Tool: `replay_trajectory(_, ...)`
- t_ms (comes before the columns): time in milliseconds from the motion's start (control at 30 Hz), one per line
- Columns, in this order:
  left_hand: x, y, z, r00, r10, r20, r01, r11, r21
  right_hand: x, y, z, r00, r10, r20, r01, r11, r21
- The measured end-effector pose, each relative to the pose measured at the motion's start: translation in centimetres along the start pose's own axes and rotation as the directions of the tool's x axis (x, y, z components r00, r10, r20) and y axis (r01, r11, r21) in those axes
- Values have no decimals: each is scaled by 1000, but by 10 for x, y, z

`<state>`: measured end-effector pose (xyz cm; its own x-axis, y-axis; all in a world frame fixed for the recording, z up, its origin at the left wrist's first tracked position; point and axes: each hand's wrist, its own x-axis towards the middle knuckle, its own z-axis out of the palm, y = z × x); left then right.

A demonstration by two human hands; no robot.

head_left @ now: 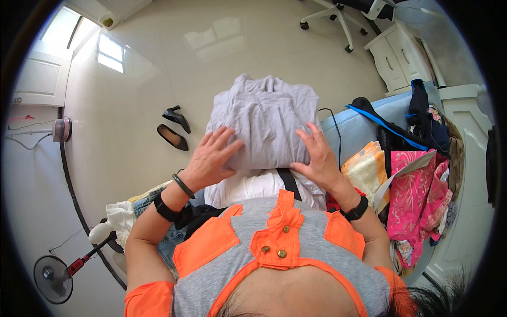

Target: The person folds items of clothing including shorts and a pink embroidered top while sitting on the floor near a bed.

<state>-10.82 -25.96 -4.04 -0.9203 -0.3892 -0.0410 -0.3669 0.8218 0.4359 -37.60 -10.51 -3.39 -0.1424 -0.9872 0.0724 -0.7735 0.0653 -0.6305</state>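
Note:
A folded light-grey garment (pixel 265 123) with pleats lies in front of me, over my lap. My left hand (pixel 212 154) rests at its left side, fingers spread, the fingertips on the cloth. On the opposite side my right hand (pixel 317 156) has its fingers apart and touches the right edge and near corner. Neither hand grips the fabric. White cloth (pixel 253 184) with a black strap (pixel 288 183) lies between the grey garment and my body. What lies beneath the folded garment is hidden.
To the right, a blue padded surface (pixel 350 126) holds a yellow-and-white towel (pixel 366 168), pink patterned cloth (pixel 410 190) and dark clothes. Denim (pixel 170 241) is piled at the left. Black heeled shoes (pixel 174 138) stand on the floor, with a fan (pixel 53 279) at lower left.

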Motion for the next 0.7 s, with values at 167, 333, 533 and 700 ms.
replay_trajectory(167, -2, -3, 15, 998, 3, 70, -13, 988, 154, -3, 1, 10, 960, -162, 230, 236, 908, -345)
replay_trajectory(333, 5, -11, 28, 997, 77, -27, -72, 984, 165, 1, 16, 26, 962, -233, 141, 272, 843, -464)
replay_trajectory(533, 6, -18, 7, 999, -24, 49, 25, 999, -21, 9, 24, 10, 973, -221, 67, 231, 946, -229)
replay_trajectory(700, 4, 4, -55, 998, 52, 29, -52, 998, 26, 18, -7, -41, 953, -274, 130, 294, 941, -170)
